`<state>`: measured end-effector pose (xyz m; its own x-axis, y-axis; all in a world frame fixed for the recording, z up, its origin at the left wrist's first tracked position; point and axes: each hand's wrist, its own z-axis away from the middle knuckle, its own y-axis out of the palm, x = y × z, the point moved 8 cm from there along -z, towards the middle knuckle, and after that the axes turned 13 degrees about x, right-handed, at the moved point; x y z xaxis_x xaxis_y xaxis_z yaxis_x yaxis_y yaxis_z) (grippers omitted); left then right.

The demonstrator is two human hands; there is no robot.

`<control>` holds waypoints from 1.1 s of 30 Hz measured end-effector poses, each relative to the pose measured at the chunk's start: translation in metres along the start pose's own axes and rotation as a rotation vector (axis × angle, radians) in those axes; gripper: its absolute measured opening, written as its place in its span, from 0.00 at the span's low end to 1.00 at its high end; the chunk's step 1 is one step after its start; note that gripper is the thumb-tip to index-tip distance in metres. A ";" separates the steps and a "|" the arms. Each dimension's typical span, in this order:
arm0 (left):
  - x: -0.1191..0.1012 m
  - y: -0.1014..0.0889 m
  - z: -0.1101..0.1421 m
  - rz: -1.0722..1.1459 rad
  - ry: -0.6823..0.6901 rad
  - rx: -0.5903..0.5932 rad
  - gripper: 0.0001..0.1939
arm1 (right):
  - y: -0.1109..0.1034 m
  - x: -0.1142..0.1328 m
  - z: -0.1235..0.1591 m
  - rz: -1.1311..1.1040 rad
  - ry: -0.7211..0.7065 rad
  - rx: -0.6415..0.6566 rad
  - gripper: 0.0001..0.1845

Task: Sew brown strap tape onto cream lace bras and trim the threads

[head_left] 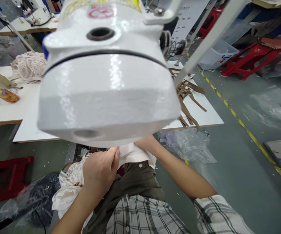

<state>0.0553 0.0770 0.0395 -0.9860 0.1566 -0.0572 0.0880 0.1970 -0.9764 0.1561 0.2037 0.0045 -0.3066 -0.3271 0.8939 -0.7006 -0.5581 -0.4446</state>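
The white head of a sewing machine (108, 97) fills the upper middle of the view and hides what lies right behind it. Below its lower edge, my left hand (100, 172) is closed, thumb against curled fingers, on the left edge of a pale cream fabric piece (132, 155). My right hand (144, 143) reaches under the machine at the fabric's right side; its fingers are hidden. Part of the fabric hangs over my lap, with a lacy edge at its right. White lace garments (69, 182) with brown straps are heaped beside my left hand.
Brown strips (188, 97) lie on the white table (208, 117) to the right. A beige lace pile (30, 65) and an orange-labelled bottle (1, 91) sit at left. Red stools (254, 58) and clear plastic bags (191, 144) are on the floor side.
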 end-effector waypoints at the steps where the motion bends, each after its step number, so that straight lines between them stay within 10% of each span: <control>1: -0.001 0.000 0.000 -0.004 0.007 -0.010 0.13 | 0.000 -0.001 0.000 -0.023 0.011 0.004 0.06; 33: 0.012 0.002 0.009 0.072 -0.061 -0.015 0.11 | 0.004 -0.014 0.021 -0.241 -0.039 -0.053 0.10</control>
<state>0.0428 0.0710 0.0347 -0.9837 0.1119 -0.1406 0.1610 0.2017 -0.9661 0.1711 0.1899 -0.0106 -0.1026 -0.2194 0.9702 -0.7836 -0.5829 -0.2147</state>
